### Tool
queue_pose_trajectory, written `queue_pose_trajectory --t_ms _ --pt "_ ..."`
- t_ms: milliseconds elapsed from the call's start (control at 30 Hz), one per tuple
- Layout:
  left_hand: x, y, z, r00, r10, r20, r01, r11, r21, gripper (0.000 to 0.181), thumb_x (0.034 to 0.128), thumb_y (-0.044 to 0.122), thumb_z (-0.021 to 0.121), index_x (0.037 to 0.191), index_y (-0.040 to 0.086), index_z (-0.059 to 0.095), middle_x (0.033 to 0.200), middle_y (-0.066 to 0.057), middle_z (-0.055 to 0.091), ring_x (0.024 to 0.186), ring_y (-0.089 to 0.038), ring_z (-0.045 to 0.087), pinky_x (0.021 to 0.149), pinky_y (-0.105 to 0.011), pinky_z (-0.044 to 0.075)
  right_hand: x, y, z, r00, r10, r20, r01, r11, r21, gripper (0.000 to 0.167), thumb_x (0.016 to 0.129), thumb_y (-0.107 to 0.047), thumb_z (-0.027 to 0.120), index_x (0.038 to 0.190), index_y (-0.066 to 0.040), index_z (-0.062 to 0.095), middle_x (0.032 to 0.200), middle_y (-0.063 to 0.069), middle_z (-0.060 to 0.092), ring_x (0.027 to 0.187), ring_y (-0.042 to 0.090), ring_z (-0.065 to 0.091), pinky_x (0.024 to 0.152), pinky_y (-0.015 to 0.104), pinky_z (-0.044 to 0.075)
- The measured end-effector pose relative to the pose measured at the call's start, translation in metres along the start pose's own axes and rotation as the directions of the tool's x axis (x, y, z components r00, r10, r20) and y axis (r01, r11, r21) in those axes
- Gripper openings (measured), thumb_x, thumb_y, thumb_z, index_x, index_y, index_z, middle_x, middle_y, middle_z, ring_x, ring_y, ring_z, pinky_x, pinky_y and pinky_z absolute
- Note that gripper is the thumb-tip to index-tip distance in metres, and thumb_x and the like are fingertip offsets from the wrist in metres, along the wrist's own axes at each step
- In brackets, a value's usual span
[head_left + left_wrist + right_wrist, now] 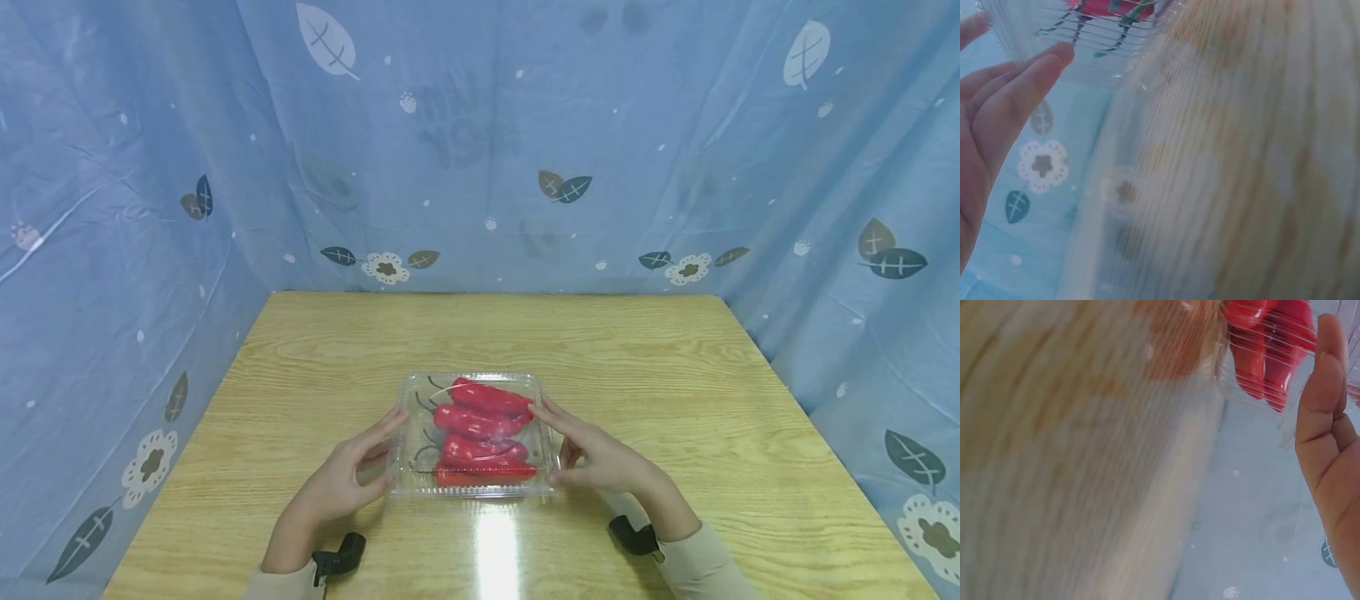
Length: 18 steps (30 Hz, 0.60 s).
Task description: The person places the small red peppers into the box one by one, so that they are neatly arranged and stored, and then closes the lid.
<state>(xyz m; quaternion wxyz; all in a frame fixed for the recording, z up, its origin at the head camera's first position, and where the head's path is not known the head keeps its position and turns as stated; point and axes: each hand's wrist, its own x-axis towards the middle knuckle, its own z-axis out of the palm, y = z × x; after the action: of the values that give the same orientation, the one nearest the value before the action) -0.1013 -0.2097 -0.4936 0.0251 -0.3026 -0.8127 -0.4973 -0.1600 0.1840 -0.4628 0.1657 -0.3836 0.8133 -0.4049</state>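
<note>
A clear plastic clamshell container with its lid down lies in front of me in the head view. Inside it are several long red peppers, their thin dark stems pointing left. My left hand is at the container's left side, its fairly straight fingers touching the wall and its thumb near the front corner. On the opposite side, my right hand has one finger reaching over the lid's edge and its thumb by the front right corner. Both wrist views show outstretched fingers against the ribbed plastic. Whether the base touches the tabletop I cannot tell.
A light wood-grain table spreads around the container. Blue curtain with leaf and flower prints hangs behind it and along both sides. Black wrist mounts sit at my sleeve cuffs.
</note>
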Motion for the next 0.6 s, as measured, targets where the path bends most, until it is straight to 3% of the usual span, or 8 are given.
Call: queue_pose_trajectory --t_ms 333,600 --pt "-0.0004 -0.001 -0.0031 0.998 -0.046 0.05 0.043 0.998 0.052 0.077 0.0855 0.003 0.064 0.151 0.009 0.023 0.156 -0.022 0.017 0.13 -0.041 0.04 0.1 -0.045 0.046 0.0021 -0.0009 -0.0005 1.0 -0.004 0.026 0.004 1.0 -0.004 0.093 0.082 -0.023 0.073 0.153 -0.016 0.015 0.16 0.015 -0.004 0.067 0.006 0.054 0.063 0.022 0.056" --pt "-0.0006 -0.0015 0.0015 0.998 -0.047 0.028 0.046 0.998 0.037 0.08 0.083 0.0 0.065 0.151 0.01 0.024 0.156 -0.02 0.019 0.128 -0.041 0.044 0.1 -0.045 0.046 -0.0001 -0.0003 -0.0013 0.999 0.035 0.028 -0.034 0.999 -0.024 0.094 0.08 -0.022 0.075 0.153 -0.018 0.015 0.16 0.014 -0.002 0.066 0.005 0.054 0.063 0.022 0.056"
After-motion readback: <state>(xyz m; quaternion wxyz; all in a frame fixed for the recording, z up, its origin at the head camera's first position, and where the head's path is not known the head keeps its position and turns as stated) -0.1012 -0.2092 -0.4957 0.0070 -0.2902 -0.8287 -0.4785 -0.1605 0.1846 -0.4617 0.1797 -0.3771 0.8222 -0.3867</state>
